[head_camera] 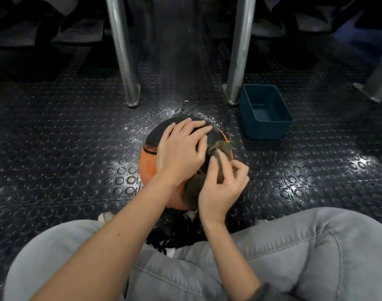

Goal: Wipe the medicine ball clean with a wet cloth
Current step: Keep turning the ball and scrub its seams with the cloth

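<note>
An orange and black medicine ball (149, 157) sits on the studded floor just in front of my knees. My left hand (181, 148) rests flat on its top, fingers spread and reaching toward the far side. My right hand (222, 190) grips a dark brown-grey cloth (221, 148) against the ball's right side. One end of the cloth sticks up past my fingers, and the other end hangs down below my palm at the ball's near side.
A dark teal plastic tub (266, 111) stands on the floor to the right of the ball. Two metal posts (122, 51) (240, 51) rise behind it. Water droplets glisten on the black rubber floor (55, 137). My legs in grey jeans (294, 257) fill the foreground.
</note>
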Tool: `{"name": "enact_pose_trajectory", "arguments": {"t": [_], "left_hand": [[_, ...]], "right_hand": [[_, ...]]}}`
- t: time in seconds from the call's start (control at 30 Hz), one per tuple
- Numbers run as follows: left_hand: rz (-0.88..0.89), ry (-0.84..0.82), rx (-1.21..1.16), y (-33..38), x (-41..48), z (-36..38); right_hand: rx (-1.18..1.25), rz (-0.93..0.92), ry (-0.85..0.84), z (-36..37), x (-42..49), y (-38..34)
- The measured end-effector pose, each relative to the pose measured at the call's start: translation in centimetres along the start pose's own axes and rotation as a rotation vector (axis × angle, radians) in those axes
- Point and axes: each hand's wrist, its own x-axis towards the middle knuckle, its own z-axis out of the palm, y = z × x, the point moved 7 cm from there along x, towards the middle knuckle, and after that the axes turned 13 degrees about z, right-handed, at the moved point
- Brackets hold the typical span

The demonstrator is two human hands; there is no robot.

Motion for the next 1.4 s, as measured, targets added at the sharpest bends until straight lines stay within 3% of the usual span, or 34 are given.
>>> {"name": "enact_pose_trajectory", "arguments": {"t": [0.07, 0.1, 0.2, 0.27, 0.3, 0.47, 0.53, 0.77, 0.87, 0.97, 1.03, 1.2, 1.27, 1.33, 1.4], "left_hand": [[0.021, 0.006, -0.011, -0.2, -0.1, 0.0], [0.039, 0.013, -0.014, -0.2, -0.2, -0.1], [0.032, 0.024, -0.038, -0.7, -0.6, -0.4], [0.013, 0.031, -0.037, -0.7, -0.6, -0.5], [0.008, 0.028, -0.034, -0.7, -0.5, -0.5], [0.026, -0.002, -0.024, -0.3, 0.3, 0.2], [0.033, 0.002, -0.028, -0.3, 0.2, 0.3], [-0.013, -0.043, -0.007, -0.2, 0.5, 0.6], [-0.025, 0.008, 0.03, 0.2, -0.4, 0.1], [-0.065, 0.044, 0.052, 0.0, -1.0, -0.3], [-0.059, 0.028, 0.068, -0.1, -0.8, -0.2], [-0.038, -0.012, 0.076, 0.0, 0.9, 0.6], [-0.056, -0.035, 0.065, -0.6, 1.3, 0.9], [-0.077, -0.046, 0.049, -1.4, 1.6, 1.0], [-0.096, -0.067, 0.022, -2.0, 1.9, 1.1]], "right_hand": [[-0.054, -0.131, -0.034, 0.4, 0.7, -0.3], [-0.055, -0.099, -0.044, 0.5, 2.1, 0.4], [0.037, 0.428, -0.139, 1.5, 7.7, 4.6], [0.059, 0.607, -0.183, 2.0, 8.2, 6.2], [0.071, 0.563, -0.161, 1.9, 7.4, 5.4], [-0.042, 0.004, -0.003, 0.2, 1.1, 0.4], [-0.033, 0.007, -0.019, 0.5, 2.5, 0.9], [0.196, 0.688, -0.222, 2.3, 7.9, 6.8], [0.493, 0.998, -0.289, 3.4, 5.9, 11.5], [0.544, 1.116, -0.239, 4.0, 5.3, 13.4], [0.375, 1.014, -0.19, 3.3, 5.9, 11.7], [0.079, 0.368, -0.064, 1.0, 4.9, 2.9], [0.047, 0.202, -0.039, 1.2, 4.3, 2.0], [0.117, 0.266, -0.007, 1.4, 4.7, 3.9], [0.211, 0.526, 0.018, 1.4, 4.5, 7.5]]}}
